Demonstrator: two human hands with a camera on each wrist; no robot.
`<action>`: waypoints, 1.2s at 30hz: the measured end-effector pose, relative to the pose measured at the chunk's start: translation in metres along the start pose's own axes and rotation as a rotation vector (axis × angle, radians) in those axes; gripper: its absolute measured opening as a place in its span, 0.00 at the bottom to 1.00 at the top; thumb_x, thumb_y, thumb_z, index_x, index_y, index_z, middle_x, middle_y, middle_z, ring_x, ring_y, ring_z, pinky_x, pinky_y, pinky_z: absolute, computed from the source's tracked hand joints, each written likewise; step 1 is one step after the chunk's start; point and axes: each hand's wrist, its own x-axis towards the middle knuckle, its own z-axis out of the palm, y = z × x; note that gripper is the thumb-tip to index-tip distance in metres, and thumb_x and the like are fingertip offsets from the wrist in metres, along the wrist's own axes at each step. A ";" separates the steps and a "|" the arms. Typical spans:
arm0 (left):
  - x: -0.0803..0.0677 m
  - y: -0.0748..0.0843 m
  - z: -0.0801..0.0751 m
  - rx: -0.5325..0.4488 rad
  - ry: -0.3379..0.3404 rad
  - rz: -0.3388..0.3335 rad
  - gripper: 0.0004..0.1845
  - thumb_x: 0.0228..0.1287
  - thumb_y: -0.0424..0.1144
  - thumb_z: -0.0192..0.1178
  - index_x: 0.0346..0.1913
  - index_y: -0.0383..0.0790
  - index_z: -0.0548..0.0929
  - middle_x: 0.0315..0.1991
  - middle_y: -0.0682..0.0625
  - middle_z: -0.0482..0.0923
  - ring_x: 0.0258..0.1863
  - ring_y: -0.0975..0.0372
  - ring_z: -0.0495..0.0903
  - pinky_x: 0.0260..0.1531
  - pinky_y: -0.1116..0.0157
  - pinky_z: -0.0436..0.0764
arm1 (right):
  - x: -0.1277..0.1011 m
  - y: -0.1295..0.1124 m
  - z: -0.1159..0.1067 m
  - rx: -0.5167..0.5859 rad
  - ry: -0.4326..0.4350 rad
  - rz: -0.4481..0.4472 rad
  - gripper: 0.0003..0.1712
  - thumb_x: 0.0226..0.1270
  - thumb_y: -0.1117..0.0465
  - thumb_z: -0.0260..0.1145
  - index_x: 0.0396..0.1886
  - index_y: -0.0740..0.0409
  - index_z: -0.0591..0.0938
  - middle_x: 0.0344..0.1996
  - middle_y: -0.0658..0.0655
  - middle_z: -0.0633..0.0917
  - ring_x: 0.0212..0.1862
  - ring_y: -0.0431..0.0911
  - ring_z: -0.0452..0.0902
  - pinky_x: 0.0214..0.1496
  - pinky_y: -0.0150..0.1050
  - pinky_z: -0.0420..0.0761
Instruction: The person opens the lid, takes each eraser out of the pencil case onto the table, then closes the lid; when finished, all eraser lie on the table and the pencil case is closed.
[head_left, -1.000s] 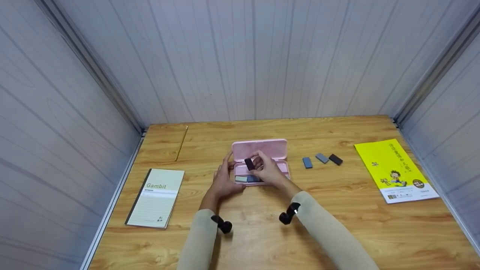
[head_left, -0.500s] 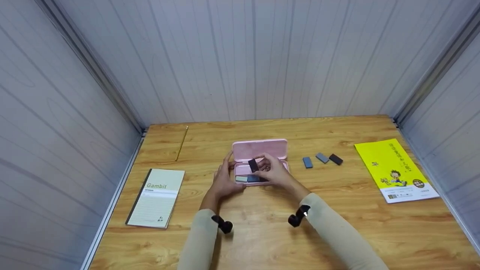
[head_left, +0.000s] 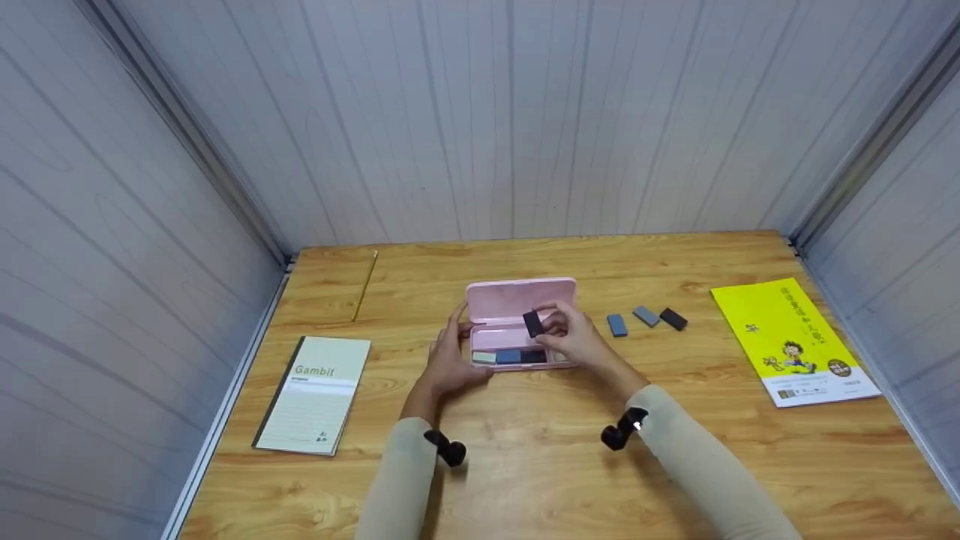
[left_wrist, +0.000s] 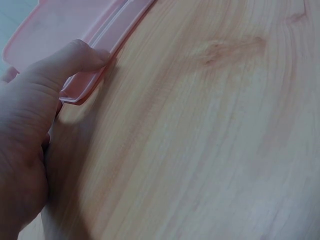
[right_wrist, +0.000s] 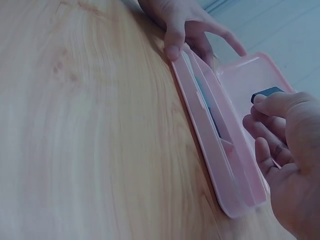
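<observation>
A pink pencil case (head_left: 496, 303) lies on the table with its lid raised. My left hand (head_left: 448, 365) grips its left end, thumb at the front edge, as the left wrist view also shows. My right hand (head_left: 583, 343) pinches a black eraser (head_left: 532, 324) between thumb and fingers, above the case's right half. In the right wrist view, that eraser (right_wrist: 268, 93) is in front of the raised lid. A whitish eraser (head_left: 484, 358), a blue eraser (head_left: 508, 356) and a dark eraser (head_left: 533, 356) lie in a row in the front compartment. My right hand partly hides the case's right end.
Right of the case lie a blue eraser (head_left: 616, 325), a grey-blue eraser (head_left: 646, 316) and a black eraser (head_left: 673, 319). A yellow booklet (head_left: 787, 337) is farther right. On the left are a notebook (head_left: 313, 396) and a pencil (head_left: 365, 286). Walls surround the table's back and sides.
My right hand has moved right along the case with the black eraser, uncovering the dark eraser in the front compartment. My left hand stays on the case's left end.
</observation>
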 end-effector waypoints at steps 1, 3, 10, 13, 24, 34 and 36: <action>0.000 0.000 0.000 0.000 0.002 0.002 0.77 0.42 0.40 0.90 0.93 0.61 0.49 0.74 0.47 0.83 0.77 0.49 0.72 0.79 0.42 0.58 | -0.001 0.000 -0.003 -0.003 0.006 0.005 0.31 0.70 0.77 0.74 0.71 0.73 0.77 0.44 0.75 0.90 0.40 0.35 0.85 0.47 0.27 0.84; 0.000 0.000 0.000 -0.001 0.001 0.004 0.77 0.42 0.39 0.90 0.93 0.61 0.49 0.74 0.47 0.83 0.77 0.49 0.71 0.79 0.42 0.58 | -0.003 0.001 -0.010 -0.005 0.018 0.007 0.32 0.69 0.77 0.75 0.71 0.73 0.77 0.44 0.75 0.90 0.39 0.36 0.85 0.47 0.27 0.84; 0.001 0.000 0.000 0.000 0.002 0.016 0.77 0.43 0.39 0.90 0.93 0.60 0.48 0.74 0.47 0.83 0.76 0.49 0.72 0.78 0.42 0.58 | -0.010 0.006 -0.034 -0.015 0.055 0.019 0.32 0.70 0.78 0.74 0.72 0.72 0.77 0.45 0.77 0.90 0.40 0.35 0.84 0.49 0.26 0.83; 0.001 0.000 0.000 -0.001 0.008 0.012 0.77 0.43 0.40 0.90 0.93 0.61 0.49 0.74 0.48 0.83 0.76 0.49 0.72 0.79 0.41 0.58 | -0.014 0.008 -0.043 -0.032 0.068 0.017 0.32 0.71 0.78 0.74 0.73 0.72 0.77 0.46 0.77 0.90 0.41 0.35 0.84 0.49 0.25 0.83; 0.002 -0.001 0.000 0.014 -0.002 0.008 0.77 0.43 0.42 0.90 0.93 0.60 0.48 0.74 0.47 0.83 0.75 0.49 0.73 0.76 0.44 0.59 | -0.028 0.016 -0.075 -0.059 0.133 0.033 0.30 0.72 0.77 0.74 0.72 0.74 0.77 0.43 0.72 0.89 0.39 0.33 0.81 0.46 0.26 0.80; 0.000 0.001 0.000 0.004 0.004 0.004 0.77 0.43 0.40 0.91 0.93 0.58 0.49 0.74 0.45 0.84 0.76 0.49 0.73 0.77 0.43 0.59 | -0.044 0.031 -0.102 -0.092 0.195 0.041 0.31 0.70 0.77 0.75 0.71 0.75 0.78 0.42 0.74 0.90 0.38 0.33 0.82 0.45 0.25 0.82; 0.000 0.001 0.000 -0.001 0.002 0.003 0.77 0.43 0.40 0.90 0.93 0.58 0.49 0.74 0.46 0.83 0.76 0.49 0.72 0.77 0.43 0.58 | -0.048 0.033 -0.107 -0.087 0.208 0.048 0.31 0.69 0.78 0.75 0.70 0.75 0.78 0.41 0.74 0.90 0.38 0.32 0.83 0.45 0.24 0.82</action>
